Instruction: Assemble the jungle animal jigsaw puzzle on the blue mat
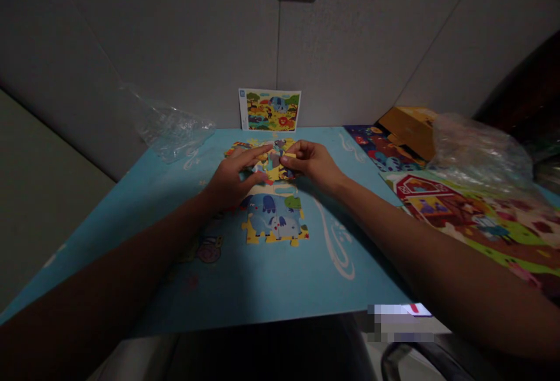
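My left hand (236,174) reaches over a cluster of small jigsaw puzzle pieces (275,173) on the blue table, its thumb and fingers spread apart at their left side. From the right, my right hand (315,165) pinches a puzzle piece between thumb and fingers; the fingers partly cover it. Nearer to me lies a joined section of puzzle (275,219) showing blue elephants, flat on the table just below both hands. Behind the hands, a picture card (272,110) with a colourful animal scene leans upright against the wall.
Crumpled clear plastic (175,130) sits at the table's back left. On the right are a farm-scene puzzle (472,217), a dark blue picture sheet (380,147), an orange box (409,133) and another clear bag (481,144). The blue table (271,293) meets the grey wall.
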### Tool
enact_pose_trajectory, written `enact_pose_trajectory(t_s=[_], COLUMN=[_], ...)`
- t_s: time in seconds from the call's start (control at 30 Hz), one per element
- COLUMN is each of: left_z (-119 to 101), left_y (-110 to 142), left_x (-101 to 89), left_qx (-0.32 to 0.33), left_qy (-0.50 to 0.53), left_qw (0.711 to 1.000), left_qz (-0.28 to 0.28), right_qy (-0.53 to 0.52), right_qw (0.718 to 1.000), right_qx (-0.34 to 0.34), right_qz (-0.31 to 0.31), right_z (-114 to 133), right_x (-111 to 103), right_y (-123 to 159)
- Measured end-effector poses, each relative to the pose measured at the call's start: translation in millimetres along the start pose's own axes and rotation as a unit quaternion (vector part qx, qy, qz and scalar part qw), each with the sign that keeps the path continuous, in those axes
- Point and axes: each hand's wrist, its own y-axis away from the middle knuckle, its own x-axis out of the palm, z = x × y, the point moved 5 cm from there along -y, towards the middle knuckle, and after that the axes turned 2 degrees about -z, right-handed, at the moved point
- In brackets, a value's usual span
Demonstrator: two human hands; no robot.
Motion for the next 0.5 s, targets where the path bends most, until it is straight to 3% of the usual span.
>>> enact_pose_trajectory(t_s=[0.07, 0.17, 0.23, 0.3, 0.4, 0.5], left_z=[0.1, 7.2, 17.4, 30.2, 48.3, 58.2], left_y=[-0.4, -3.1, -5.0, -6.0, -5.1, -3.5], left_x=[0.9, -2.0, -6.3, -9.6, -9.5, -4.4], left_qx=[0.007, -0.004, -0.037, -0.085, -0.163, -0.208], left_qy=[0.001, -0.036, -0.087, -0.136, -0.165, -0.148], left_qw=[1.000, 0.999, 0.994, 0.985, 0.972, 0.967], left_qz=[0.003, -0.021, -0.046, -0.057, -0.040, -0.001], right_qy=[0.009, 0.062, 0.115, 0.204, 0.384, 0.495], right_qw=[1.000, 0.987, 0.957, 0.918, 0.848, 0.796], right_qx=[-0.007, -0.032, -0.038, 0.000, 0.092, 0.140], right_qz=[-0.015, -0.146, -0.265, -0.339, -0.354, -0.321], right_z=[1.9, 4.8, 5.4, 3.0, -1.3, -3.3], right_x=[-3.6, -37.2, -71.2, -101.0, -124.1, -121.3], right_y=[-2.6, -13.0, -18.1, -20.6, -20.5, -17.4])
